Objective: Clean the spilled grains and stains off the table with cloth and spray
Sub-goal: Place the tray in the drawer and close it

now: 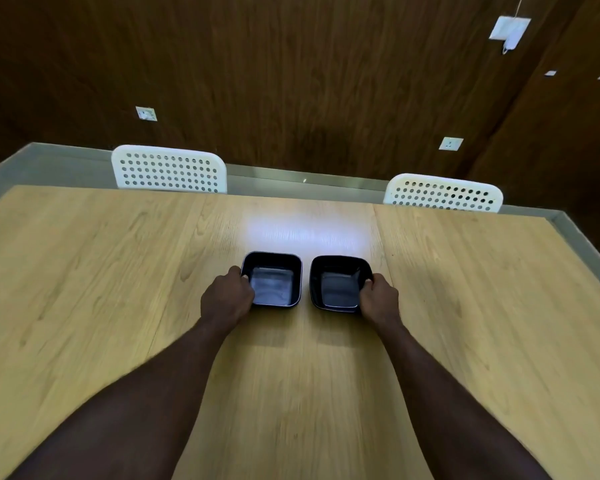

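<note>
Two square black bowls sit side by side near the middle of the light wooden table [84,289]. My left hand [226,298] grips the left rim of the left bowl [274,280], thumb over the edge. My right hand [380,296] grips the right rim of the right bowl [338,284]. Both bowls look empty inside. No cloth, spray bottle, grains or stains show in the head view.
Two white perforated chairs stand at the table's far edge, one at the left [168,169] and one at the right [444,194]. A dark wood-panelled wall with sockets rises behind them. A bright light reflection lies on the table beyond the bowls.
</note>
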